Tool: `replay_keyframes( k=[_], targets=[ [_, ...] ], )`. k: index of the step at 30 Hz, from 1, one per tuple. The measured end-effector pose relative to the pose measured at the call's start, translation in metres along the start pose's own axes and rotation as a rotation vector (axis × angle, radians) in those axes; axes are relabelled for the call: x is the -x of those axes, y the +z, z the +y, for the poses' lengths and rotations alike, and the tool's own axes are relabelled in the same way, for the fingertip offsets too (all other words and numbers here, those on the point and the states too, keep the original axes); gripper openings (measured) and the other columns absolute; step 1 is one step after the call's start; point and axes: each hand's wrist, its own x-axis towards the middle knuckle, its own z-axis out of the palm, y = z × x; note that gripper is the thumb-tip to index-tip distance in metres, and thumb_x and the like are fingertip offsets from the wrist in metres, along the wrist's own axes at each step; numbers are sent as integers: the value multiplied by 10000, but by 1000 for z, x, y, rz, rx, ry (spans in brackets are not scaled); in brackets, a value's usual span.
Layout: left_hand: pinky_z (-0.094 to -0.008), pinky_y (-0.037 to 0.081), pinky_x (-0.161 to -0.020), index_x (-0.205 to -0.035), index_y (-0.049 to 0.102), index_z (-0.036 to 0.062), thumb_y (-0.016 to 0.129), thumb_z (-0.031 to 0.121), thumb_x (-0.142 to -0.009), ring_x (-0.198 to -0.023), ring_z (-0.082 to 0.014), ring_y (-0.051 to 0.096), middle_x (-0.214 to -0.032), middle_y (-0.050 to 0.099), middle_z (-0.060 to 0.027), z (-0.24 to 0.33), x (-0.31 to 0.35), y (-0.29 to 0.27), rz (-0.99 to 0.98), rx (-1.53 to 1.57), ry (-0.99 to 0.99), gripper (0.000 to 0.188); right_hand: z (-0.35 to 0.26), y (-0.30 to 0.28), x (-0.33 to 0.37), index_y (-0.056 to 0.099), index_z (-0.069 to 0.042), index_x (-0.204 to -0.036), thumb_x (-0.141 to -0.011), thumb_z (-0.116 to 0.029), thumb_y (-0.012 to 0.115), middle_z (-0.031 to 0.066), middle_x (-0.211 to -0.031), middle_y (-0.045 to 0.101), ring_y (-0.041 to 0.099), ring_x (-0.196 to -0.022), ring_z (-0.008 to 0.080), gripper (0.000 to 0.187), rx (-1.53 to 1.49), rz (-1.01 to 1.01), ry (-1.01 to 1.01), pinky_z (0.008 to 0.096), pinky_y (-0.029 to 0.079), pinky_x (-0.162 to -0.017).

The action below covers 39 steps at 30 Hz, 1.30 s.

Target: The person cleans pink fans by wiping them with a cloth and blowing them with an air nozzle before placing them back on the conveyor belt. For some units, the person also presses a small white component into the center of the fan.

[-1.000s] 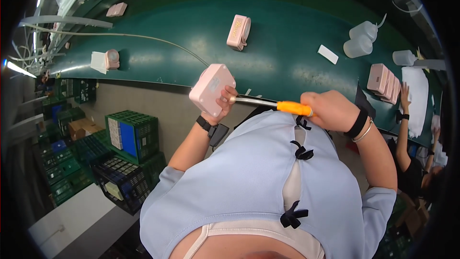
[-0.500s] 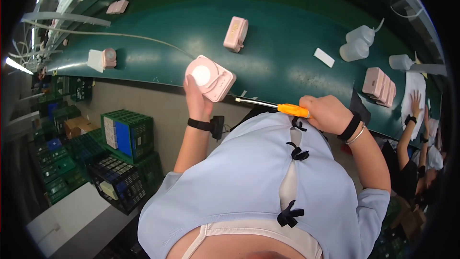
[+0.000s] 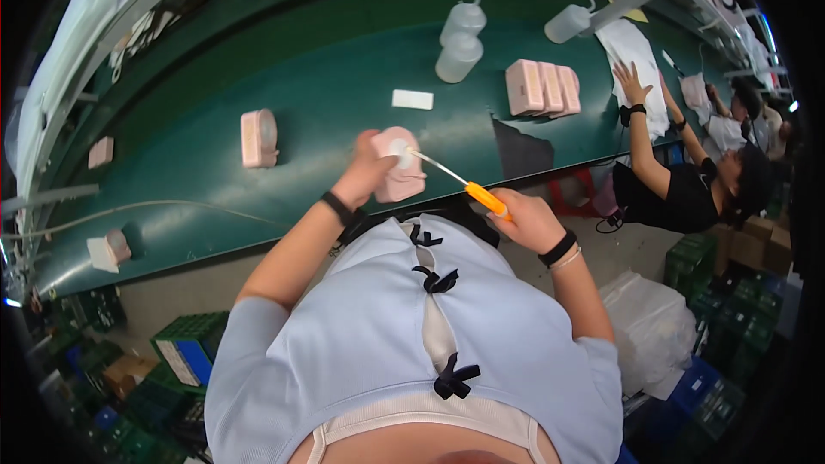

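My left hand is closed around a pink device with a white round disc on its face, just over the bench's near edge. My right hand grips a screwdriver by its orange handle. The metal shaft points up and left, and its tip is at the white disc; whether it touches cannot be made out. A second pink device stands on the bench to the left of my left hand. Beyond the device I hold lies a small white rectangular piece.
On the green bench are squeeze bottles and a row of pink devices. A dark sheet hangs over the near edge. At right, a co-worker's hand rests on white cloth. A cable crosses the left side.
My view has turned right. The screwdriver tip has come from apart to the white disc on the pink device. Both hands are closer together.
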Motion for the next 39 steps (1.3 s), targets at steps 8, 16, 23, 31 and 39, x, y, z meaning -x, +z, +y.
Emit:
replay_keyframes(
  k=[8,16,23,31,39],
  targets=[
    [-458,474,-984,-1373,332,-56,656,319,-867,-1153,-451,562,-1263,512,-318,86,-121,183,-124,-779,187,708,41,1,82,587,-70,-1144,-874,-202,667,148,-1007,667,643,-875,384,311,-158,289,283,424,529,-710],
    [-468,494,-946,-1333,380,-55,652,371,-884,-1084,-462,586,-1247,499,-309,108,-175,233,65,-795,158,676,58,5,86,586,-95,-1139,-849,-157,655,107,-1049,670,646,-841,369,304,-239,287,283,417,534,-685],
    [-446,450,-963,-1251,462,-29,728,255,-833,-1129,-399,519,-1234,505,-238,68,-80,123,73,-658,617,571,70,8,71,589,-75,-1167,-868,-171,662,173,-1042,663,640,-900,407,323,-194,228,197,431,535,-726],
    [-497,401,-1011,-1343,417,44,827,307,-713,-1201,-374,506,-1248,548,-188,59,-11,-137,1207,-1407,182,796,33,6,22,588,-94,-1115,-798,-63,606,125,-987,668,650,-807,365,319,1,82,-13,435,526,-672],
    [-364,528,-907,-1241,561,-23,747,310,-836,-1035,-261,658,-1174,652,-159,25,12,-224,382,-140,-128,556,-41,-8,-65,596,-67,-1058,-808,-64,590,170,-914,652,642,-791,387,250,130,-64,-131,463,509,-667]
  ],
)
